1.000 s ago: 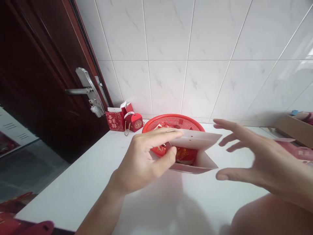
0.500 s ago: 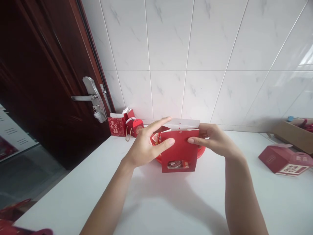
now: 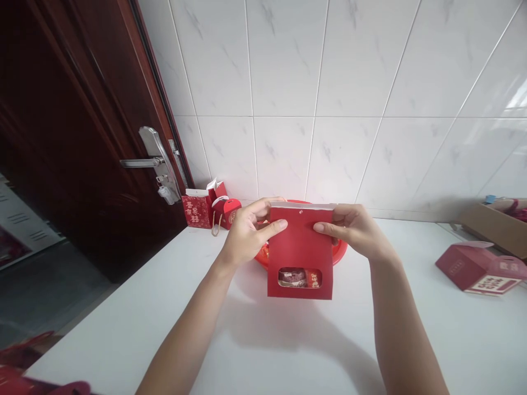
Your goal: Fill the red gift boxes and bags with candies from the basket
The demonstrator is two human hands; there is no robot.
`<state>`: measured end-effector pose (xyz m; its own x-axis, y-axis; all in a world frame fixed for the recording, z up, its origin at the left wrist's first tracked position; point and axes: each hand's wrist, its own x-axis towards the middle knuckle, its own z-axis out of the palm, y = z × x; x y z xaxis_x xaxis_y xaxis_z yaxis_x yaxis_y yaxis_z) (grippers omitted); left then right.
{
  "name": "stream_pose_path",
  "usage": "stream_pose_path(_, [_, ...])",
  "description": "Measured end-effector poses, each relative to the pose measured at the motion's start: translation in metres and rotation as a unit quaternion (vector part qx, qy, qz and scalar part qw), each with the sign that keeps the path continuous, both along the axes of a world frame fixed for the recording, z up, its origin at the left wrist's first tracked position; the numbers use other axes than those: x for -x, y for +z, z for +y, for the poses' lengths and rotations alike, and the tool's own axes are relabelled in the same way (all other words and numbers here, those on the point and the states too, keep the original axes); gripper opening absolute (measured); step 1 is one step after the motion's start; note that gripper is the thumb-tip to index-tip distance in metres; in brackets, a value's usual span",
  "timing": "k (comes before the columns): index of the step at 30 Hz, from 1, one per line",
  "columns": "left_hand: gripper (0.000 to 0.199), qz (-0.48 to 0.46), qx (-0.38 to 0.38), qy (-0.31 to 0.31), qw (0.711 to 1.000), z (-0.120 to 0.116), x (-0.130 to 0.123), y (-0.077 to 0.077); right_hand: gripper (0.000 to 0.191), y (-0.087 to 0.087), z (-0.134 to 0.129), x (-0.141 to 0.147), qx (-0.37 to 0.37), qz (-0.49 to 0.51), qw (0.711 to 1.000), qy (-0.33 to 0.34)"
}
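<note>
A red paper bag (image 3: 300,244) hangs upright between my hands, its top edges pressed together, a white inner edge showing. Wrapped items (image 3: 300,278) show through the oval window near its bottom. My left hand (image 3: 251,229) pinches the upper left edge, thumb on the front. On the upper right edge is my right hand (image 3: 353,227), its thumb also on the front and its fingers behind. Behind the bag, a round red tray (image 3: 341,253) is mostly hidden; bits of its contents show at the left.
Small red gift bags (image 3: 197,211) and a red box (image 3: 227,213) stand by the wall at the left. At the right are a dark red box (image 3: 480,267) and a cardboard box (image 3: 494,226). A door handle (image 3: 142,163) is at the left.
The bag's open top has closed flat and its front now faces me more squarely, a bit nearer. My left hand has closed onto its left edge.
</note>
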<state>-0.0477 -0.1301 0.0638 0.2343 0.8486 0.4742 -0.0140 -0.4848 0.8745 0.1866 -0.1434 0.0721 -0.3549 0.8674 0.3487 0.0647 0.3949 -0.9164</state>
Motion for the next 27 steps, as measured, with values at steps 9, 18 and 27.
stream_pose_path(9, [0.056,-0.03,-0.005,0.041,0.999,0.006,0.004,-0.003,0.049,-0.003,0.002,0.004,-0.073,0.026,0.997,-0.026])
stream_pose_path(18, [0.022,-0.017,-0.056,0.069,0.996,0.001,-0.002,0.0,0.023,-0.009,0.008,0.01,-0.106,0.081,0.989,-0.065])
stream_pose_path(27, [0.011,0.002,-0.121,0.086,0.989,0.004,-0.004,-0.004,0.036,-0.005,0.003,0.021,-0.005,0.075,0.992,-0.102])
